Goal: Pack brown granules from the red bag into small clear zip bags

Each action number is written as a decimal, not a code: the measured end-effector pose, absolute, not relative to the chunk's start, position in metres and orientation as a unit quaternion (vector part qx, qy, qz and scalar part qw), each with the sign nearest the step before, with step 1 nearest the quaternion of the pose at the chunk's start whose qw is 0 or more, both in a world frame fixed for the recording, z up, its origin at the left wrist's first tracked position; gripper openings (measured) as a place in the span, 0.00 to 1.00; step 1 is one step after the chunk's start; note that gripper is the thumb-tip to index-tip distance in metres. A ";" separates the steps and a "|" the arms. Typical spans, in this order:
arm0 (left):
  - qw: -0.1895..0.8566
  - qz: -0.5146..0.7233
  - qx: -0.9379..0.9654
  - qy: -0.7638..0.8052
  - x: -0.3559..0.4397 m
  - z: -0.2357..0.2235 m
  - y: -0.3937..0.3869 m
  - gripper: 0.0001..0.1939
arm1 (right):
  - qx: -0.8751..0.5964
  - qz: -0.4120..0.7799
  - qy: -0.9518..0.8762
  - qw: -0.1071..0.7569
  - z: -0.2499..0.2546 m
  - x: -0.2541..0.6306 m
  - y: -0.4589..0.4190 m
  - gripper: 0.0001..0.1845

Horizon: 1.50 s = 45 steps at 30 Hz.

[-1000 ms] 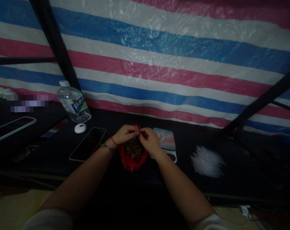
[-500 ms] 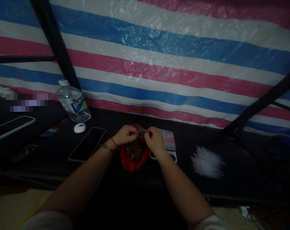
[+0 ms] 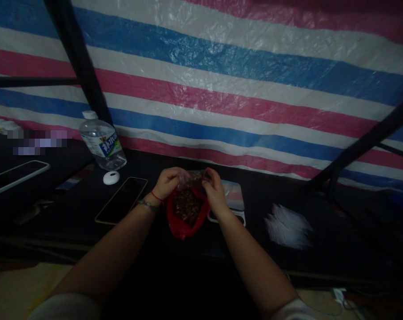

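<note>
A small clear plastic bag point(image 3: 193, 178) is stretched between my two hands, with something dark showing through it. My left hand point(image 3: 169, 182) pinches its left side, and my right hand point(image 3: 215, 190) grips the right side. Just below and in front of the bag sits an open red bag point(image 3: 174, 226) full of small brown pieces point(image 3: 188, 206), too dim to name. A flat scale point(image 3: 233, 195) with a shiny plate lies beside my right hand, partly covered by my wrist.
Left of my hands lie a dark phone point(image 3: 121, 200), a white earbud case point(image 3: 111, 178) and a clear bottle point(image 3: 103, 140). A second phone point(image 3: 17, 178) is farther left. A pile of clear bags point(image 3: 289, 226) lies right. Striped sheeting point(image 3: 221, 98) hangs behind the black table.
My hands have moved slightly apart and up, so the clear bag is now spread wider between them. More of the brown pieces in the red bag shows.
</note>
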<state>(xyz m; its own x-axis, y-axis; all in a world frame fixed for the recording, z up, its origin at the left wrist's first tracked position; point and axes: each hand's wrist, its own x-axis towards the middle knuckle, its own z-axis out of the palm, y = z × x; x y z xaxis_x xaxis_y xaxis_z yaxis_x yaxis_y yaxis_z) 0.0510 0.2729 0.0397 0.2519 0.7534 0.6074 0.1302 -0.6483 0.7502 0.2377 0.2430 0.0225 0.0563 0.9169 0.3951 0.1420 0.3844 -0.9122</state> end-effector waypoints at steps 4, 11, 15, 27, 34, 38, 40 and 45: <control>0.301 0.541 0.718 0.318 0.048 0.038 0.278 0.10 | -0.404 0.452 -0.550 0.574 0.020 0.235 0.246 0.24; 0.248 0.489 0.756 0.358 0.034 0.025 0.301 0.16 | -0.375 0.520 -0.435 0.632 0.032 0.238 0.243 0.19; 0.220 0.379 0.847 0.302 0.041 0.025 0.297 0.24 | -0.329 0.575 -0.369 0.652 0.041 0.239 0.238 0.22; 0.161 0.345 0.810 0.447 0.055 0.021 0.298 0.08 | -0.368 0.503 -0.427 0.656 0.043 0.240 0.233 0.09; 0.285 0.451 0.705 0.468 0.058 0.020 0.300 0.16 | -0.421 0.129 -0.711 0.549 0.047 0.245 0.226 0.10; 0.356 0.491 0.658 0.447 0.053 0.013 0.307 0.22 | -0.422 0.065 -0.772 0.471 0.050 0.243 0.221 0.15; 0.385 0.503 0.632 0.447 0.051 0.011 0.309 0.23 | -0.434 0.056 -0.775 0.457 0.050 0.242 0.220 0.15; 0.425 0.493 0.609 0.452 0.050 0.010 0.306 0.20 | -0.431 0.044 -0.775 0.459 0.053 0.242 0.219 0.09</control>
